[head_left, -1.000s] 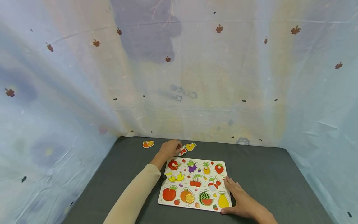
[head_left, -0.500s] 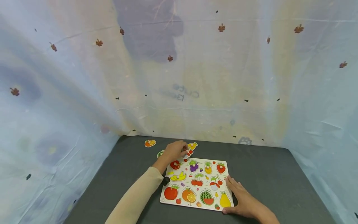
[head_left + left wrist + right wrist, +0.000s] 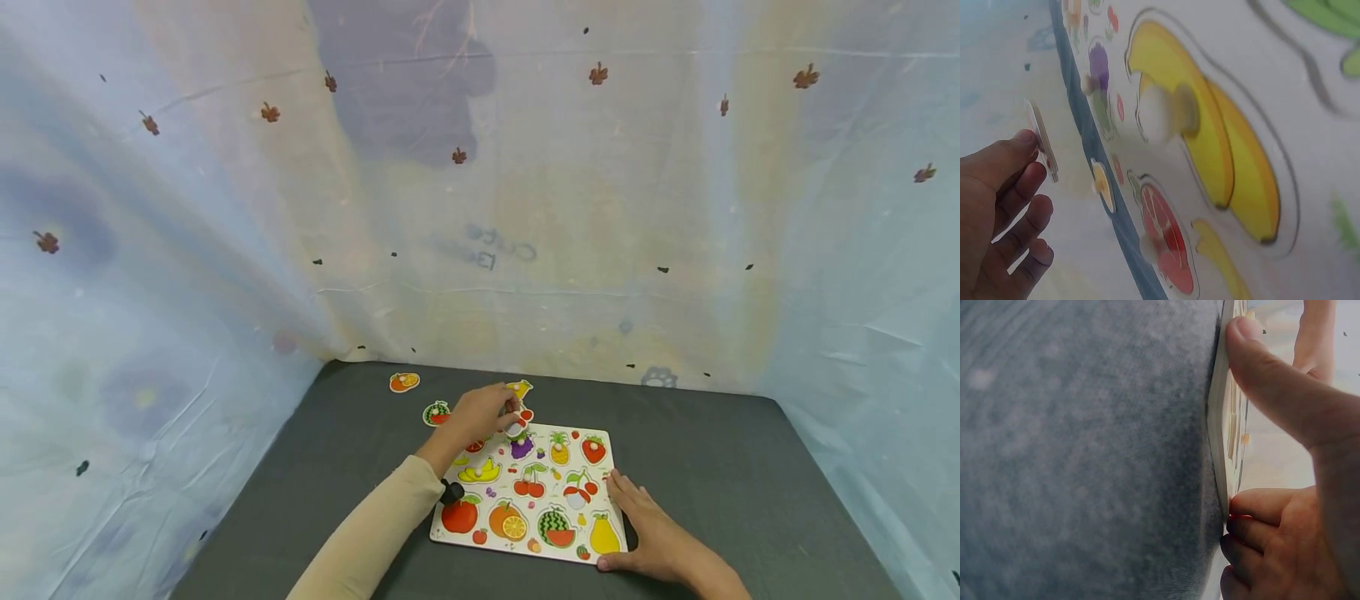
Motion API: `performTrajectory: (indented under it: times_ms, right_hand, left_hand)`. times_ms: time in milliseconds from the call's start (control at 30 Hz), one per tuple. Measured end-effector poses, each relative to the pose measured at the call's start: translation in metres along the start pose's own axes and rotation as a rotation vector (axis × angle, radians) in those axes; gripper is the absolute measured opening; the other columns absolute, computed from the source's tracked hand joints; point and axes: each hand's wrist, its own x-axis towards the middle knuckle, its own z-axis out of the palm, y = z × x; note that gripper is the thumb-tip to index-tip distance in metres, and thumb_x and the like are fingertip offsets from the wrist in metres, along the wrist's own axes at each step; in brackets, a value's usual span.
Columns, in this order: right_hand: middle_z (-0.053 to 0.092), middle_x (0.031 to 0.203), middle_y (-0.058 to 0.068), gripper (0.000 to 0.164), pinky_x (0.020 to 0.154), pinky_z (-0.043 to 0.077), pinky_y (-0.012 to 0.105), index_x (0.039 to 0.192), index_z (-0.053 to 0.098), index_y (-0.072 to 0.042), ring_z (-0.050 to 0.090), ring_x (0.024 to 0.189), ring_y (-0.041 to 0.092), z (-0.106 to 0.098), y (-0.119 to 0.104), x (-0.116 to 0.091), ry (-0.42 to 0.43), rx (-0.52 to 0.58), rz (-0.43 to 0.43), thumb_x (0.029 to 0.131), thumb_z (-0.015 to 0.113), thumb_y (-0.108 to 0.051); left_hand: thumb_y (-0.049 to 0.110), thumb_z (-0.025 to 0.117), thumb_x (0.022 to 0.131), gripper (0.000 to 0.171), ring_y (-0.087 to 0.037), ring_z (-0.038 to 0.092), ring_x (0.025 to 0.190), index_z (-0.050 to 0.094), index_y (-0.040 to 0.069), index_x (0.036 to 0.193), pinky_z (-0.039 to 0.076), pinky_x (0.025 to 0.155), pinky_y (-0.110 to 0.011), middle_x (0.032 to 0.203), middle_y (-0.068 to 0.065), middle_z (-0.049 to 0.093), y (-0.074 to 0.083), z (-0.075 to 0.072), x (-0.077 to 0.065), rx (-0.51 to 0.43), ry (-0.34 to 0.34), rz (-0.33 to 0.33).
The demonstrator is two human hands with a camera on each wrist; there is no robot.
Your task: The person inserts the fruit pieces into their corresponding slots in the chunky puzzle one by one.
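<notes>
A white fruit puzzle board (image 3: 543, 496) lies on the dark table, printed with fruit pictures, some bearing small knobs. Over its far edge my left hand (image 3: 474, 417) pinches a cherry puzzle piece (image 3: 525, 419) between thumb and fingers. The left wrist view shows this thin piece (image 3: 1041, 140) edge-on, apart from the board. My right hand (image 3: 652, 533) rests against the board's right edge, fingers fairly straight and thumb at the near corner. In the right wrist view, the thumb (image 3: 1260, 353) touches the board's side (image 3: 1216, 419).
Beyond the board lie an orange piece (image 3: 404, 382), a watermelon piece (image 3: 436, 413) and a yellow pear piece (image 3: 519, 387), partly hidden by the left hand. A patterned curtain (image 3: 480, 208) closes off the table's back and sides.
My left hand has lifted the cherry piece from beside the pear piece and brought it right and nearer, over the board's far edge. The watermelon piece has come into sight. The right hand stays put.
</notes>
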Motion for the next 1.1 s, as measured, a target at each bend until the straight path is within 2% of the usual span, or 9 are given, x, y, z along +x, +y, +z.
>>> performTrajectory:
  times_ms: [200,467,800,1100]
  right_hand:
    - [0.018,0.176,0.023,0.130,0.125,0.012,0.070,0.168,0.028,0.000,0.018,0.159,0.055,0.000,-0.001,0.000,0.002,-0.004,0.009,0.073,0.096,-0.056]
    - [0.018,0.176,0.024,0.130,0.125,0.013,0.070,0.168,0.027,0.000,0.018,0.158,0.056,0.001,-0.001,0.001,0.002,0.002,0.014,0.073,0.097,-0.055]
    - [0.018,0.175,0.026,0.130,0.124,0.013,0.072,0.168,0.027,0.001,0.018,0.158,0.056,-0.001,-0.003,0.001,0.002,0.014,0.000,0.073,0.096,-0.055]
    - [0.018,0.175,0.027,0.130,0.123,0.012,0.072,0.167,0.028,0.003,0.017,0.158,0.056,0.000,-0.001,0.000,0.007,0.020,-0.014,0.073,0.096,-0.055]
  left_hand:
    - [0.040,0.073,0.104,0.015,-0.001,0.062,0.086,0.071,0.027,0.109,0.053,0.078,-0.023,0.104,0.013,0.068,0.012,0.002,0.000,0.009,-0.001,0.024]
    - [0.044,0.074,0.103,0.018,0.002,0.060,0.081,0.072,0.028,0.111,0.052,0.075,-0.022,0.103,0.015,0.069,0.029,0.003,0.000,0.024,-0.025,0.065]
    - [0.044,0.075,0.102,0.015,0.003,0.058,0.078,0.073,0.030,0.108,0.050,0.071,-0.020,0.101,0.016,0.064,0.047,0.005,-0.001,0.030,-0.050,0.094]
    - [0.045,0.074,0.102,0.014,0.003,0.054,0.079,0.072,0.032,0.106,0.047,0.071,-0.019,0.100,0.017,0.062,0.057,0.018,0.000,0.005,-0.075,0.137]
